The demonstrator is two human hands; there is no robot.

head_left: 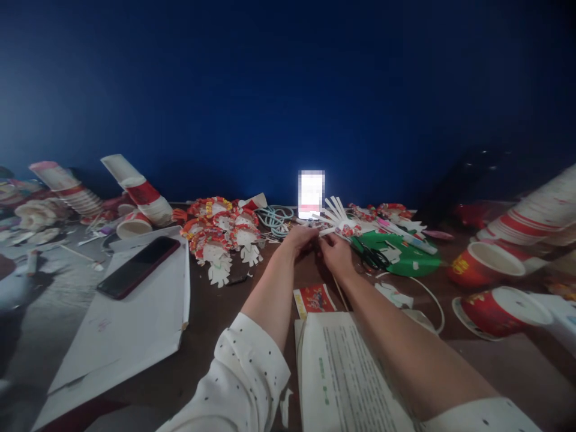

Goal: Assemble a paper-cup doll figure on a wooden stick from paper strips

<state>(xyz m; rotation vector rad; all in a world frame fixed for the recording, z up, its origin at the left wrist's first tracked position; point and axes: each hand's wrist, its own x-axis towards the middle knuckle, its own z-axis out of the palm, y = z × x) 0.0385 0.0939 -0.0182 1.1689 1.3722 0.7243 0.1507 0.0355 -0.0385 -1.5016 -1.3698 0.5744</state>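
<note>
In front of me, my right hand (336,255) is closed on a paper cup cut into a fan of white strips (336,213), with red print at its base. My left hand (302,238) meets it from the left, its fingers pinched together at the near strips. Its fingertips are partly hidden, so the exact grip is hard to see. Just beyond the hands a lit phone (311,195) stands upright, its screen blurred out. Black-handled scissors (374,255) lie right of my right hand on a green round sheet (416,255). Below the hands lies a red printed card (318,299).
An open book (342,372) lies between my forearms. On the left, a dark phone (138,267) rests on a white board (153,324). Red and white paper crafts (225,228) are heaped behind it. Stacked paper cups (148,201) lean at left, and red cups (488,264) stand right.
</note>
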